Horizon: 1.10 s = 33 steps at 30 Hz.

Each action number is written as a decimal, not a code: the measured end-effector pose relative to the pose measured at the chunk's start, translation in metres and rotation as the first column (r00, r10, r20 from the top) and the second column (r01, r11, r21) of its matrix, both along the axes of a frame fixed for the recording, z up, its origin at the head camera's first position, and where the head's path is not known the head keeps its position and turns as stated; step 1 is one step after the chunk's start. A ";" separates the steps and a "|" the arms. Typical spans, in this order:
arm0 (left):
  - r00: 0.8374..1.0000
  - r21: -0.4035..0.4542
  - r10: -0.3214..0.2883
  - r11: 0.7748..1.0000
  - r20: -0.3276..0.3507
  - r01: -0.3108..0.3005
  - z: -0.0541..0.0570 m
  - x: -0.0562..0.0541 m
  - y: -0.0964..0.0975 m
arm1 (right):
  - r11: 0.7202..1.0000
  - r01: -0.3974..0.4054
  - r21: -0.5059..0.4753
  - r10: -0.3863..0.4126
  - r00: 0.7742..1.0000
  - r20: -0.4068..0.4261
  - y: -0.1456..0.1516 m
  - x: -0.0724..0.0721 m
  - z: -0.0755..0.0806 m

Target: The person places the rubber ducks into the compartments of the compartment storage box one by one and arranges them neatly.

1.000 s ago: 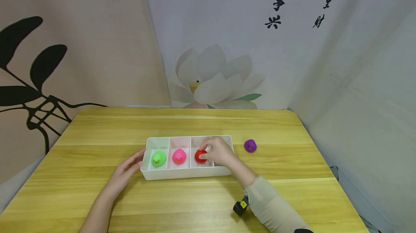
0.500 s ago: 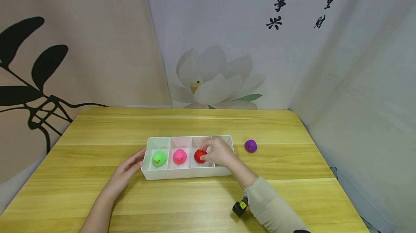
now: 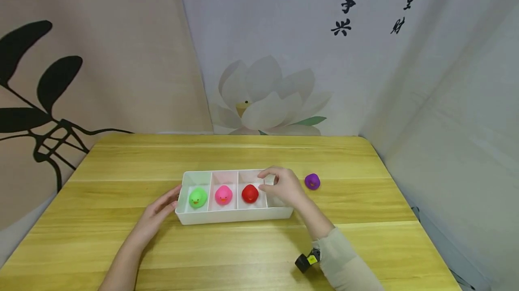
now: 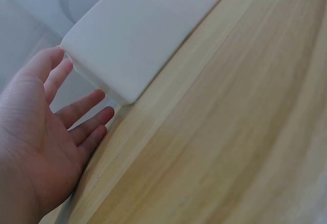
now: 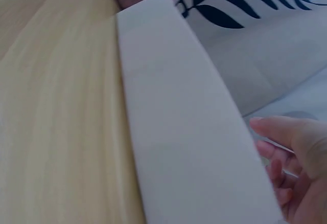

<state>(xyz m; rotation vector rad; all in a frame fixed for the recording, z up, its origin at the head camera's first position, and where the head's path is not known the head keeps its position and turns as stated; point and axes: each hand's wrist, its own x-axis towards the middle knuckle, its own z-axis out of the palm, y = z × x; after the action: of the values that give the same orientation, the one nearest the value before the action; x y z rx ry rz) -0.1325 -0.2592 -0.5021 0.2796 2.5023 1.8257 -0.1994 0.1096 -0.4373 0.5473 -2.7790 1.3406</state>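
Observation:
A white divided box [image 3: 237,215] lies lengthwise on the table. From the left, its compartments hold a green toy duck [image 3: 198,198], a pink toy duck [image 3: 223,195] and a red toy duck [image 3: 250,193]. My left hand [image 3: 157,213] rests at the box's left end; in the left wrist view its thumb and fingers touch the white wall [image 4: 117,45], loosely spread. Over the rightmost compartment hovers my right hand [image 3: 285,187], thumb and forefinger apart beside the red duck, holding nothing. It partly hides that compartment. A purple toy duck [image 3: 312,182] lies right of the box.
The wooden table [image 3: 227,255] ends at a cloth backdrop [image 3: 284,20] with a printed lotus and dark characters. A black wrist camera [image 3: 304,261] hangs from the right sleeve [image 3: 344,259], just above the tabletop.
My right hand has let go of the red duck and drawn back to the right, fingers parted. The red duck stays in its compartment. The left hand has not moved.

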 end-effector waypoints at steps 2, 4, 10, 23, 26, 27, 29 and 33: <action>1.000 -0.002 0.003 1.000 -0.004 -0.003 0.000 0.000 0.000 | 0.999 0.006 -0.033 -0.007 0.999 -0.037 0.007 0.001 0.002; 1.000 -0.004 0.004 1.000 -0.006 -0.004 0.000 0.000 0.001 | 0.998 0.009 -0.064 -0.013 0.998 -0.064 0.015 0.003 0.002; 1.000 0.007 -0.002 1.000 -0.015 0.002 0.000 -0.001 0.001 | 0.988 0.043 -0.149 -0.051 0.997 -0.052 0.042 0.010 0.000; 1.000 -0.004 0.004 1.000 0.001 -0.004 0.001 0.000 0.002 | 0.947 0.223 -0.233 -0.235 0.972 -0.025 0.095 0.018 -0.008; 1.000 -0.007 0.008 1.000 0.005 -0.008 0.001 0.000 0.001 | 0.933 0.273 -0.236 -0.287 0.958 -0.024 0.108 0.011 -0.023; 1.000 -0.009 0.009 1.000 0.006 -0.009 0.001 0.000 0.001 | 0.931 0.283 -0.231 -0.296 0.955 -0.020 0.111 0.011 -0.025; 1.000 -0.008 0.011 1.000 0.004 -0.011 0.001 0.000 0.001 | 0.927 0.296 -0.230 -0.306 0.952 -0.011 0.116 0.010 -0.028; 1.000 -0.006 0.009 1.000 -0.002 -0.009 0.001 0.000 0.001 | 0.921 0.308 -0.239 -0.315 0.949 0.011 0.125 0.009 -0.033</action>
<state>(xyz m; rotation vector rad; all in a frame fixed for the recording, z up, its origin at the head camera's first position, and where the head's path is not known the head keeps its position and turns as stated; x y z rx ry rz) -0.1327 -0.2578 -0.5013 0.2713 2.5139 1.8217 -0.1900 0.2341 -0.4701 0.1051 -2.4918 1.5395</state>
